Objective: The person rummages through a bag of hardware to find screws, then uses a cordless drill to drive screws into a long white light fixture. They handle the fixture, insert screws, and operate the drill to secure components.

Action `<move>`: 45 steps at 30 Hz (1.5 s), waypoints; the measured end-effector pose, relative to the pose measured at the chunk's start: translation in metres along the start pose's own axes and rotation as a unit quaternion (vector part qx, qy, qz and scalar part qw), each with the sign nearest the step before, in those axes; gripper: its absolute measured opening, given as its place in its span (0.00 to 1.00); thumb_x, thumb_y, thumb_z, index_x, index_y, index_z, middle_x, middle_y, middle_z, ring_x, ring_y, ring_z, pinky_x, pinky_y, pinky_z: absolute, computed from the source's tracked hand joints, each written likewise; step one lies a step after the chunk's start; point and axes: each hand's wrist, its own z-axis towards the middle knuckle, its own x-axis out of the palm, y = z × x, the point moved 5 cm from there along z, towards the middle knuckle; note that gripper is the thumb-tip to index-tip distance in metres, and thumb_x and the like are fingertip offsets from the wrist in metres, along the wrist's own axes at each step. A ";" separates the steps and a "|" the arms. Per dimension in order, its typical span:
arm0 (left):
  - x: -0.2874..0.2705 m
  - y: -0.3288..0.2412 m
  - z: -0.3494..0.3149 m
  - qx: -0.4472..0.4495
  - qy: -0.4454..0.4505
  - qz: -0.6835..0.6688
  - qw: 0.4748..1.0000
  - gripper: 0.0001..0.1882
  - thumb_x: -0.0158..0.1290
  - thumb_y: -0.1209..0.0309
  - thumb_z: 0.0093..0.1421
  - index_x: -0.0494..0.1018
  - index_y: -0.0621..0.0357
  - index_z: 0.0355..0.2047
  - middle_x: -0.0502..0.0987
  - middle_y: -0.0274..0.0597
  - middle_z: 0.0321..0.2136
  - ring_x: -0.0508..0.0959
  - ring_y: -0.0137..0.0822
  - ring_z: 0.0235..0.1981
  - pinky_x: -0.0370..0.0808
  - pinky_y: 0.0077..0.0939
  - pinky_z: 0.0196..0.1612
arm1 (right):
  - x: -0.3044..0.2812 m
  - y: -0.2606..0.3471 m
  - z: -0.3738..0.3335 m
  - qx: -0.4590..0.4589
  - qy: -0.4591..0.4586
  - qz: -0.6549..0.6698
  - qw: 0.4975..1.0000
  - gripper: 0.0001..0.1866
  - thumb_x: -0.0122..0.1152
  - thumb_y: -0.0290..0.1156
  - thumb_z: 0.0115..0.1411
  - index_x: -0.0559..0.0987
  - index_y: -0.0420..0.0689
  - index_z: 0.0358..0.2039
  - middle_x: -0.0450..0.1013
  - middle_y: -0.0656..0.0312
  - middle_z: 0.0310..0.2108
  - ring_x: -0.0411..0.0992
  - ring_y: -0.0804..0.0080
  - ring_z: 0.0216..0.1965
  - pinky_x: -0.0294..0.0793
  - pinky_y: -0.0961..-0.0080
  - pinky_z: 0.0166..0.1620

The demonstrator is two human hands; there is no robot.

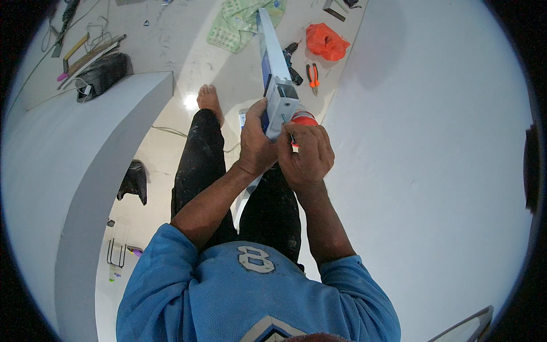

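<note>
A long white box-shaped bar (276, 57) with a blue strip along its side stretches away from me, its near end raised between my hands. My left hand (257, 142) is closed round the left side of that end, thumb up along it. On the end face are a dark square recess and a small round hole. Close against the lower part of this face, my right hand (307, 154) pinches a thin rod-like tool (284, 118), its tip at the face. The tool's kind is hidden by my fingers. Just behind my right hand shows a red and white round object (305, 118), partly covered.
Beyond the bar lie a cordless drill (293, 62), orange-handled pliers (313, 78), a red plastic bag (326, 41) and a green patterned cloth (233, 25). A white wall (427, 171) rises on the right. A low white partition (114, 131) at left carries a black bag (103, 75).
</note>
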 end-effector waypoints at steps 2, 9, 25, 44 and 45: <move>0.000 0.003 -0.003 0.020 -0.010 0.013 1.000 0.49 0.73 0.62 0.59 0.55 0.74 0.68 0.69 0.66 0.62 0.76 0.56 0.63 0.74 0.48 0.66 | 0.004 0.001 0.001 -0.008 0.005 -0.009 1.000 0.15 0.75 0.19 0.52 0.83 0.38 0.42 0.82 0.54 0.38 0.82 0.57 0.38 0.83 0.61 0.40; -0.008 -0.002 0.003 0.030 -0.017 0.003 0.999 0.47 0.75 0.66 0.56 0.59 0.79 0.65 0.72 0.71 0.58 0.79 0.60 0.60 0.78 0.48 0.63 | 0.014 0.001 0.003 0.035 0.017 -0.016 0.999 0.16 0.75 0.21 0.55 0.83 0.38 0.45 0.82 0.52 0.39 0.82 0.55 0.39 0.83 0.60 0.42; -0.013 -0.007 0.005 0.024 -0.023 0.010 0.999 0.48 0.75 0.66 0.54 0.60 0.79 0.66 0.71 0.71 0.59 0.78 0.60 0.61 0.77 0.48 0.64 | 0.006 0.012 -0.006 0.109 0.047 0.015 0.993 0.12 0.76 0.23 0.57 0.86 0.38 0.43 0.83 0.48 0.39 0.85 0.52 0.41 0.86 0.61 0.44; -0.010 -0.007 0.003 0.068 -0.018 0.051 0.996 0.50 0.75 0.68 0.55 0.55 0.73 0.68 0.69 0.69 0.60 0.76 0.61 0.62 0.76 0.51 0.64 | 0.002 0.006 0.001 0.116 0.041 0.042 0.992 0.11 0.76 0.21 0.58 0.86 0.36 0.41 0.83 0.49 0.37 0.84 0.54 0.39 0.85 0.62 0.42; -0.010 -0.007 0.003 0.057 -0.015 0.046 0.997 0.50 0.75 0.68 0.55 0.55 0.73 0.67 0.69 0.68 0.60 0.76 0.61 0.62 0.77 0.50 0.64 | 0.003 0.006 0.000 0.120 0.039 0.048 0.991 0.11 0.76 0.21 0.58 0.86 0.36 0.41 0.83 0.49 0.37 0.84 0.54 0.39 0.85 0.61 0.42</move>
